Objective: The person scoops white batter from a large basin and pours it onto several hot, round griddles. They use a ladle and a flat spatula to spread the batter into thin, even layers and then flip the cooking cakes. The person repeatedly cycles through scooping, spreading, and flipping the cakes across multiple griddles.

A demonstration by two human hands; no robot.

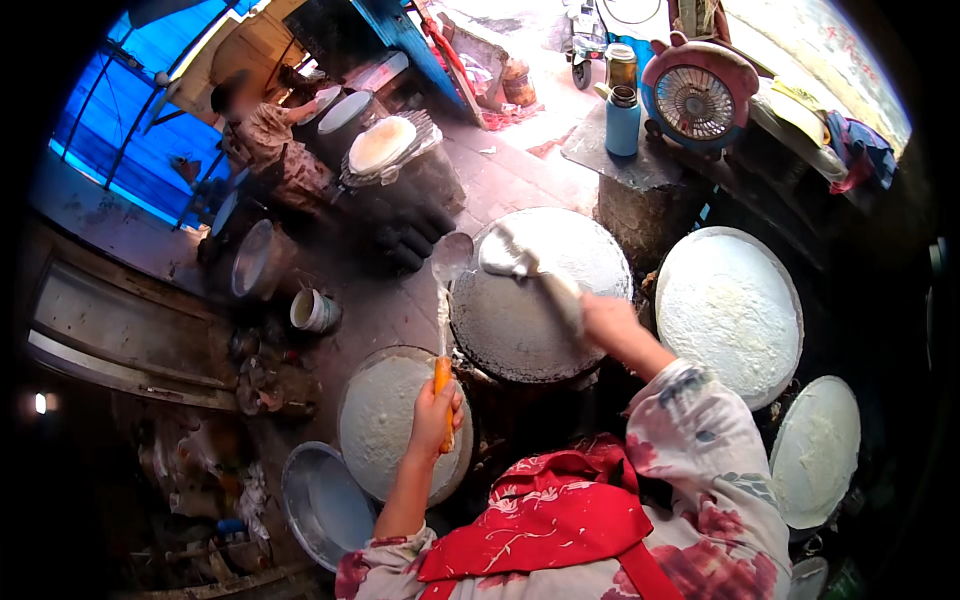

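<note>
My left hand is closed round the orange handle of a metal ladle, whose bowl lies beside the left rim of a round griddle. White batter covers the far part of that griddle; its near part looks bare and grey. My right hand reaches over it, holding a motion-blurred spreading tool with a white mass at its far end. Below my left hand is a round pan of pale batter. Two more batter-covered pans, a large one and a smaller one, stand to the right.
A metal basin sits at lower left and a white bucket farther left. A blue bottle and a fan stand beyond the griddle. Another person works at upper left, near a stack of flatbreads.
</note>
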